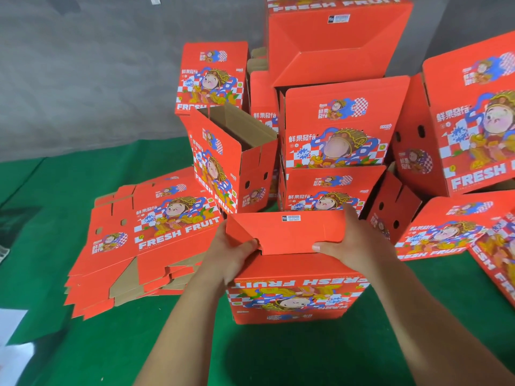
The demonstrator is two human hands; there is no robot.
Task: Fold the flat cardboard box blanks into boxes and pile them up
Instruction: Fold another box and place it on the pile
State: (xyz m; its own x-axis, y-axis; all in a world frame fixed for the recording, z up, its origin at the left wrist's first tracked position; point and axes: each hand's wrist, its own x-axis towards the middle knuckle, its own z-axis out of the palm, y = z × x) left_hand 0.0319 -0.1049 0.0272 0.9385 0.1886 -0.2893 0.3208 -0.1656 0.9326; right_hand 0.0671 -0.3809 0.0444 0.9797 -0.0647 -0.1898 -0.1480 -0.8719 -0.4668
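Box point(295, 291) upside-down, long axis left–right — both hands grip flaps.

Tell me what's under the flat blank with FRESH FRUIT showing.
More flat blanks, their red and brown edges fanned out beneath the top blank, on green cloth. Their count and printed faces are covered.

Grey concrete wall point(92, 79) rises behind green cloth-covered floor point(83, 344).

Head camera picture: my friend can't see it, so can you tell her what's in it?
Two bare hands, left hand and right hand, press down the bottom flaps of an upside-down red "Fresh Fruit" cardboard box on a green cloth. A stack of flat box blanks lies to the left; folded boxes are piled behind.
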